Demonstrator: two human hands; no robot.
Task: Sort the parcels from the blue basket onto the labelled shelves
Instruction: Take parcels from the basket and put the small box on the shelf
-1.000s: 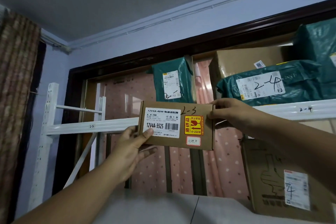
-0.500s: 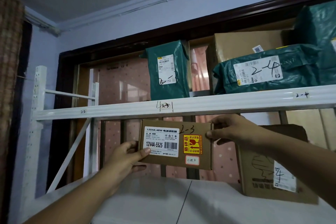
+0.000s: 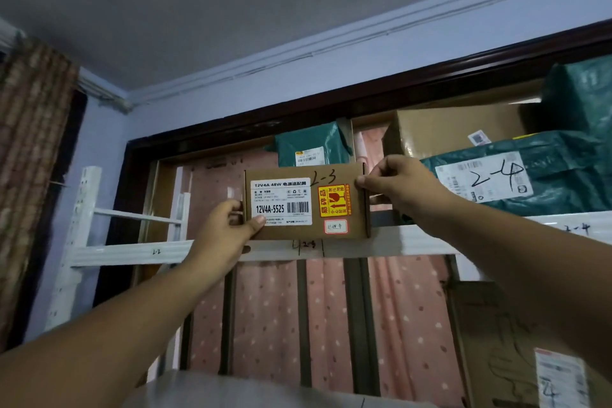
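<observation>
Parcel in hand: you hold a small brown cardboard box (image 3: 306, 204) upright in front of the top shelf rail (image 3: 132, 252), its lower edge just at the rail's top edge. "2-3" is handwritten at its upper right, above a yellow and red fragile sticker; a white label reads "12V4A-5525".
Left hand: your left hand (image 3: 225, 232) grips the box's lower left corner, thumb pressed on the white label, fingers curled round the left edge.
Right hand: your right hand (image 3: 395, 187) pinches the box's upper right edge, thumb on the front face, fingers behind.
Hands: apart, one at each end of the box, both clamped on it.
Shelf marks: the rail carries handwritten marks: "2-2" at the left, a scribbled-over mark just below the box, and "2-4" at the right.
Behind the box: a green mailer bag (image 3: 309, 146) stands upright on the shelf, its lower half hidden by the box.
Right section: a green parcel marked "2-4" (image 3: 516, 175) lies on the shelf, with a large brown carton (image 3: 447, 131) behind it.
Lower shelf: a cardboard box (image 3: 516, 348) with a white label stands at the far right.
</observation>
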